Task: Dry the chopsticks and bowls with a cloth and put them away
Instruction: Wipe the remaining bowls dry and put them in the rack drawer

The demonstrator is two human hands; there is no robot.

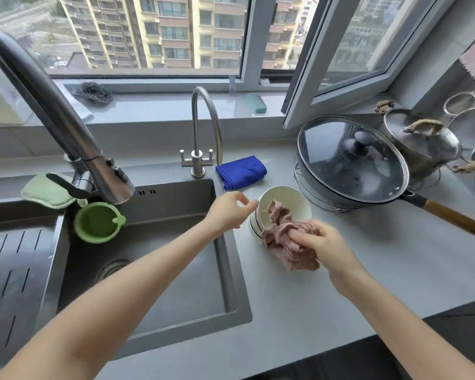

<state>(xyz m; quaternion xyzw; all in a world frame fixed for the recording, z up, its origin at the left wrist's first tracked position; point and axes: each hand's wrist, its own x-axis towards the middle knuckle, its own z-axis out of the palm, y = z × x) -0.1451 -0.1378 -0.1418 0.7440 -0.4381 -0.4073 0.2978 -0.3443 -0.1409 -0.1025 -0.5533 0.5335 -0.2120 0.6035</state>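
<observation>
A white bowl (291, 200) stands tilted on the grey counter just right of the sink, on top of at least one more bowl. A crumpled pinkish-brown cloth (281, 237) hangs partly inside it and over its near rim. My right hand (322, 241) grips the cloth at the bowl's front edge. My left hand (231, 211) is at the bowl's left rim with its fingers curled; fingertips touch or nearly touch the rim. No chopsticks are visible.
A dark sink (159, 259) lies to the left with a large faucet (66, 127), a small faucet (203, 138) and a green strainer cup (98, 222). A blue folded cloth (242, 172) lies behind the bowl. A lidded wok (351, 165) and a metal pot (422, 144) crowd the right.
</observation>
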